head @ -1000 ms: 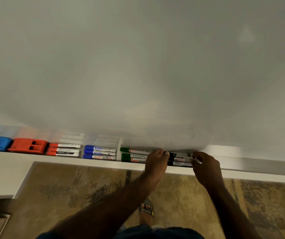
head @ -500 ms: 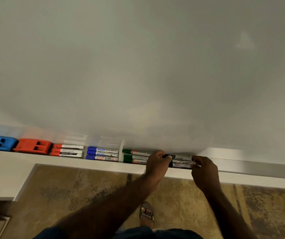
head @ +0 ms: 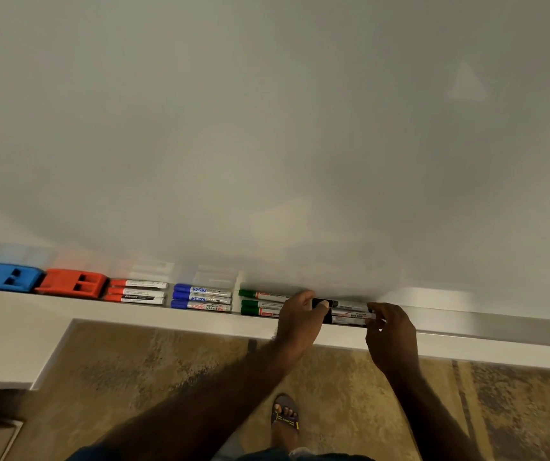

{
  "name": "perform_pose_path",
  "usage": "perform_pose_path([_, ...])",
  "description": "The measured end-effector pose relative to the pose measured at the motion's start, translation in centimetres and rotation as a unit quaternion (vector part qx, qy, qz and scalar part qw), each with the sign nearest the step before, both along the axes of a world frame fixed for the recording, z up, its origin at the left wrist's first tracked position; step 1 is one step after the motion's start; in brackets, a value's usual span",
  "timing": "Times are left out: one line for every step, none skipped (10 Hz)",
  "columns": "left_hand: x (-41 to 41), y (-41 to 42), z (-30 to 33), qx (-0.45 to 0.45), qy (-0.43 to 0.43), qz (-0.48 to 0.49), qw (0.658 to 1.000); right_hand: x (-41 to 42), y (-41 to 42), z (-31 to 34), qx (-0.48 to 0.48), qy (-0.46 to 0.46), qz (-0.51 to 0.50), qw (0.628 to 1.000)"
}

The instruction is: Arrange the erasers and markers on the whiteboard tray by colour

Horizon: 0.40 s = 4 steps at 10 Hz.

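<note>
On the whiteboard tray (head: 466,324), from left to right, lie a blue eraser (head: 6,277), a red eraser (head: 72,283), three red markers (head: 137,291), three blue markers (head: 202,297), green markers (head: 260,303) and black markers (head: 347,312). My left hand (head: 300,322) pinches the capped left ends of the black markers and hides the right ends of the green ones. My right hand (head: 391,337) holds the right ends of the same black markers. The black group lies flat in the tray between my two hands.
The whiteboard (head: 267,128) fills the view above the tray. A white ledge (head: 7,344) juts out at lower left. Below is patterned brown floor (head: 167,367) with my sandalled foot (head: 285,417).
Both hands have stayed on the black markers, shifting only slightly. The view has drifted a little, so the tray sits a bit lower in frame.
</note>
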<state>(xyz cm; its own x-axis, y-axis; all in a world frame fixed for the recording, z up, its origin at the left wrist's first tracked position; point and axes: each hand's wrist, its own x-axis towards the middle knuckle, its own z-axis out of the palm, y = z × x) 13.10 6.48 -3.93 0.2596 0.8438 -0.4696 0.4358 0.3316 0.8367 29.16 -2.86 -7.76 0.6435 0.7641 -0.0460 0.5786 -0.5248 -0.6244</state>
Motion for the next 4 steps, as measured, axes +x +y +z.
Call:
perform_pose_path([-0.5, -0.4, 0.7, 0.016, 0.001, -0.012, 1.0, -0.5, -0.5, 0.0, 0.015, -0.001, 0.003, 1.0])
perform_pose_path([-1.2, -1.0, 1.3, 0.019, -0.008, -0.015, 1.0, -1.1, -0.9, 0.3, 0.019, -0.014, -0.003, 1.0])
perform_pose_path([-1.9, -1.4, 1.6, 0.033, 0.0, -0.025, 0.999, -1.5, -1.2, 0.8, 0.035, -0.032, 0.004, 0.999])
perform_pose_path([-2.7, -2.3, 1.8, 0.052, 0.011, -0.028, 0.998, -2.6, -1.6, 1.6, 0.054, -0.039, -0.004, 0.998])
